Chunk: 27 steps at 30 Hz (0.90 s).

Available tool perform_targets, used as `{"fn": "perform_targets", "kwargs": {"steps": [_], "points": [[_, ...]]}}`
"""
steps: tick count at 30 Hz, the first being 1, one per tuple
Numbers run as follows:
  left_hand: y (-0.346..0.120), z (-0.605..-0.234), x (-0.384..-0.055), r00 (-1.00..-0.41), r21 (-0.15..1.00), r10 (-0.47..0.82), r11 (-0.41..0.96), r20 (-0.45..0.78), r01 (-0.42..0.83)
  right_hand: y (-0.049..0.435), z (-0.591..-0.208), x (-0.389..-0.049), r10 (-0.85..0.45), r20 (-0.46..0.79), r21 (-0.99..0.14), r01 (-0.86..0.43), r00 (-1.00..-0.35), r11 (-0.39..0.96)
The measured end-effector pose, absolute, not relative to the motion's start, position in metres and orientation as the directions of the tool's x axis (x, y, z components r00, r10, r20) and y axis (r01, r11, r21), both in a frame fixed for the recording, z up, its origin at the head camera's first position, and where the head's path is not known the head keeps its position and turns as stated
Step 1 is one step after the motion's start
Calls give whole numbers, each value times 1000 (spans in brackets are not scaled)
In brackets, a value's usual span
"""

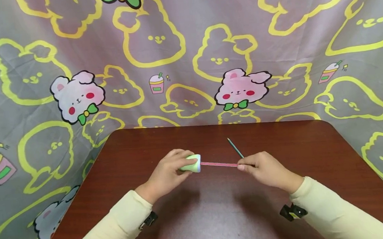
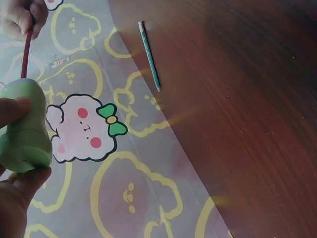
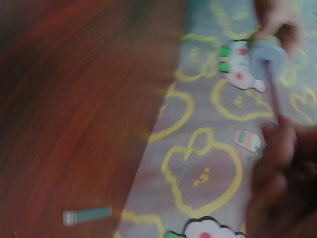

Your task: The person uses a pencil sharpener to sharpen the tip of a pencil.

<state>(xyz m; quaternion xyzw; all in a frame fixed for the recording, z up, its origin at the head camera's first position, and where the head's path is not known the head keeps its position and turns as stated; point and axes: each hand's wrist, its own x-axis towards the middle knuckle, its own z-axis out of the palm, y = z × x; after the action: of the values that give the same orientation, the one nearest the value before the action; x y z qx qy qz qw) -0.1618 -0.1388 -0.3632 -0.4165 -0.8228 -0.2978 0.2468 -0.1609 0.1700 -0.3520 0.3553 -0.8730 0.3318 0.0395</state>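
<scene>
Cream fabric first: my left sleeve (image 1: 113,226), black strap (image 1: 149,220) under the wrist. My left hand (image 1: 170,170) above the brown table (image 1: 215,221), fingers and thumb curled round a pale green barrel-shaped thing (image 1: 192,164), lying sideways in the grip, whitish end face toward my right. From the middle of that face a pinkish-red pencil (image 1: 218,164) runs straight across to my other hand; its tip is hidden, so depth inside can't be told. Beyond, a teal pencil (image 1: 235,147) lies on the tabletop, slanted, point away from me, its eraser end partly behind my knuckles in the head view. My right hand (image 1: 266,169) pinches the red pencil's far end between thumb and fingers; right wrist view blurred here. Last, my right sleeve (image 1: 346,212). Behind everything, grey cloth (image 1: 188,69) with yellow outlined bears and pink-cheeked rabbits.
</scene>
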Motion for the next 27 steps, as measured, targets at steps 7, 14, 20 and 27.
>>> {"fn": "perform_targets", "kwargs": {"steps": [7,14,20,27], "points": [[-138,-362,-163,-462,171,557,495,690,852,173,-340,-164,-517,-17,-743,-335,-856,580],[-141,-361,-160,-632,402,472,501,615,766,172,-355,-163,-493,493,-302,-672,-717,676],[-142,-357,-157,-748,572,414,482,519,664,169,-365,-170,-573,788,197,-789,-226,581],[-143,-354,-154,-812,682,409,450,416,576,168,-365,-172,-634,772,381,-765,-46,520]]}}
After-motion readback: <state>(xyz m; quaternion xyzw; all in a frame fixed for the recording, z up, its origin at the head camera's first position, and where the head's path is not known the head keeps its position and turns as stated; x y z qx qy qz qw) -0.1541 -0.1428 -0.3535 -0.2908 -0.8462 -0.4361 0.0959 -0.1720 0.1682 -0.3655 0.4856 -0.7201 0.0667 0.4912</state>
